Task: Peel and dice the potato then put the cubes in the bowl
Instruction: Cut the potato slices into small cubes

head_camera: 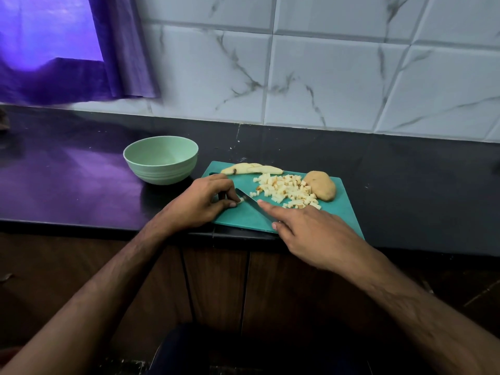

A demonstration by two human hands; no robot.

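Observation:
A teal cutting board lies on the dark counter. A heap of small potato cubes covers its middle, with an unpeeled potato piece to the right and pale potato slices along the far edge. My left hand pinches a small potato strip at the board's left end. My right hand grips a knife, forefinger stretched along its back; the knife blade rests against the strip. A pale green bowl, with nothing visible inside, stands left of the board.
The black counter runs left to right, its front edge just below the board. A tiled wall stands behind, and a purple curtain hangs at the upper left. Dark cabinet doors lie below the counter.

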